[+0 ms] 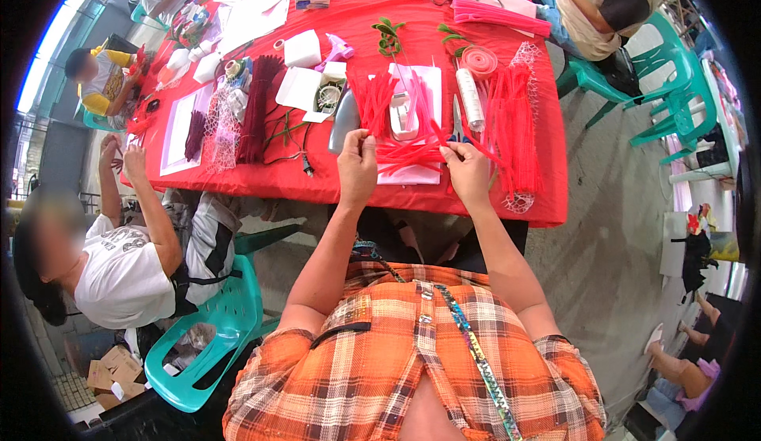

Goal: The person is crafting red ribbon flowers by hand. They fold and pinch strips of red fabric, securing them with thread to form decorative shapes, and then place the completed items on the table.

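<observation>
Over the near edge of the red-covered table, my left hand [357, 165] is closed in a pinch at the end of some red pipe cleaners [408, 155]. Facing it, my right hand [466, 173] pinches the other side of these fuzzy red stems. Just beyond my right fingers lie scissors [456, 122], partly covered. A white box-like item [403, 117] sits on white paper between two red bunches. The grey bottle [344, 122] is beside my left hand. A white roll [469, 100] and a large bunch of red pipe cleaners [511, 128] lie to the right.
Green leaf-shaped pieces [388, 38], a pink ribbon roll [479, 62], a purple glue gun [337, 48], an open white box [305, 92] and dark red bundles [260, 108] spread over the red tablecloth [317, 183]. Co-workers sit around; one [127, 262] is on a green chair [218, 338] at left.
</observation>
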`<state>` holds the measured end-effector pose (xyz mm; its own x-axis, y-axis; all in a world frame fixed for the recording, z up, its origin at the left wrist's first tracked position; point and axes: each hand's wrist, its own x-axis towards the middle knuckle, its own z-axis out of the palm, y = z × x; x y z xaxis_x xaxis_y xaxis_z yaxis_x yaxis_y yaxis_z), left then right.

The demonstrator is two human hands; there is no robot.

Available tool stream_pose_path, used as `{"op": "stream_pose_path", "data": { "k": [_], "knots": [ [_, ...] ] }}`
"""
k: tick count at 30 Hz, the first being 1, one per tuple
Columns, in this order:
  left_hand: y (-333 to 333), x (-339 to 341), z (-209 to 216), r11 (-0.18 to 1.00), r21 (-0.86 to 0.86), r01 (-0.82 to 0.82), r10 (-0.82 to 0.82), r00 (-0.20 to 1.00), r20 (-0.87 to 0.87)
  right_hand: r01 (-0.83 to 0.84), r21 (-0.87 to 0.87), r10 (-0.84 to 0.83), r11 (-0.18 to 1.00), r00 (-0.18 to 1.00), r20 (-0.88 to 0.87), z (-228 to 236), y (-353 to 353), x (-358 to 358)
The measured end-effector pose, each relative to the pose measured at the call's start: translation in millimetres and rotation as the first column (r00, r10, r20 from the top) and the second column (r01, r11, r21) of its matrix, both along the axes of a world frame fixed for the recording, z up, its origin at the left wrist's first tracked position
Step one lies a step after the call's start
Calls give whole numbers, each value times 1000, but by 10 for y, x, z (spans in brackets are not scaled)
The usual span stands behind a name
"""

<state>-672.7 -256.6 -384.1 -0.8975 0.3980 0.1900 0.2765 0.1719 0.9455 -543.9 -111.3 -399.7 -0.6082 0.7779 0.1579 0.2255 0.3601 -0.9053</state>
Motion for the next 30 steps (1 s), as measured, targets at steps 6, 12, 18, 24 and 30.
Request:
{"op": "stream_pose_path", "data": {
  "k": [6,12,18,24,30],
  "knots": [
    [-23,59,-86,997,39,59,-61,997,48,-348,410,219,843,919,328,100,89,-111],
    [49,53,-70,989,-123,82,-104,978,-180,-305,383,166,872,920,355,61,69,-289],
    [-10,-73,138,953,-246,177,-248,921,-299,-64,823,-15,564,996,88,593,-185,-217],
    [283,-469,410,865,-143,481,-501,825,-261,-196,500,164,844,981,109,336,-32,-265],
    [221,-2511,178,741,-397,-541,209,749,-629,-151,-12,150,989,988,-36,474,-353,-332]
  ]
}}
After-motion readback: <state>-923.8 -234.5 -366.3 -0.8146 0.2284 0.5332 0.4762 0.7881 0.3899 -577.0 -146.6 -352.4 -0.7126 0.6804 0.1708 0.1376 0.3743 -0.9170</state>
